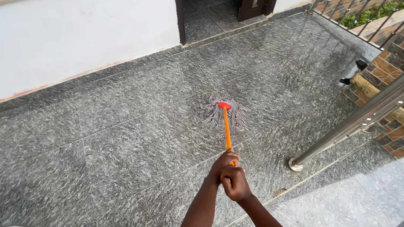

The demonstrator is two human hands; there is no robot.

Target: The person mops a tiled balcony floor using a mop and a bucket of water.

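Mop [226, 126] gripped in both hands [231, 173]

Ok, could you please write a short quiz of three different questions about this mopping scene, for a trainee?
1. True or false: both hands grip the orange mop handle.
2. Which hand sits higher up the handle, towards the mop head: A) left hand B) right hand?
3. Fill in: the grey mop strings lie spread on the grey stone ____.

Key
1. True.
2. A.
3. Floor.
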